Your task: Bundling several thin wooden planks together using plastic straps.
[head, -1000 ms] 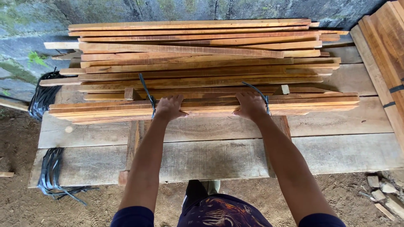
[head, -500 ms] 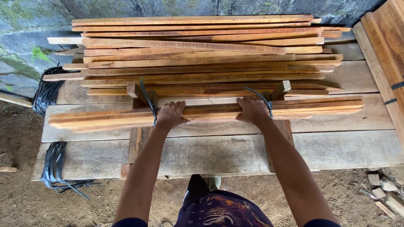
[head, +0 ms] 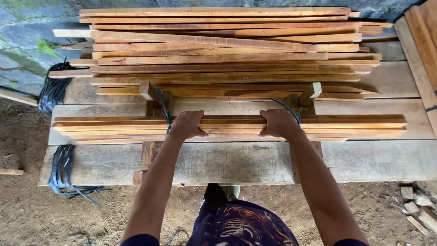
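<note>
Slats (head: 227, 127) in a bundle are sitting nearer the table's (head: 373, 159) front edge than a second ago, away from the stack (head: 218, 50); left hand (head: 186, 125) and right hand (head: 278, 123) are both gripping them.

Two hands (head: 186, 124), two black straps (head: 163, 104), one slat bundle (head: 355, 125).

packages: none really, closest thing is the bundle of wooden slats (head: 227, 127) lying across the worktop (head: 364, 159), long, flat, orange-brown
bundle ties: two thin dark straps (head: 165, 111) looped round it, one near each end of the middle stretch
labels: none in sight
signs: none
screens: none
</note>
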